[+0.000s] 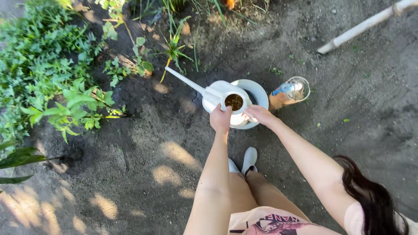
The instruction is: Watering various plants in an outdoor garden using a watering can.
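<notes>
The white watering can (226, 102) sits low over the dark soil (143, 143), directly ahead of the person's feet; its long thin spout (185, 80) points up and left toward the green plants (48, 87); its round fill opening (234, 102) faces up and shows brown content. The left hand (220, 118) closes its grip on the near edge of the can body, fingers wrapped over the rim; the right hand (257, 114) rests on the can's right side, fingers curled against it, though whether they fully clasp the can cannot be told. Behind the can, touching or just beside it, a pale round basin (257, 93) shows its rim. To the right of the basin lies a clear plastic bottle (291, 92) on its side, with a blue label band near its middle and brown liquid in its lower part; printing is too small to read. A pale pole (365, 25) lies across the ground at upper right, well apart from the hands. Two light shoes (244, 162) stand on the soil below the can.
</notes>
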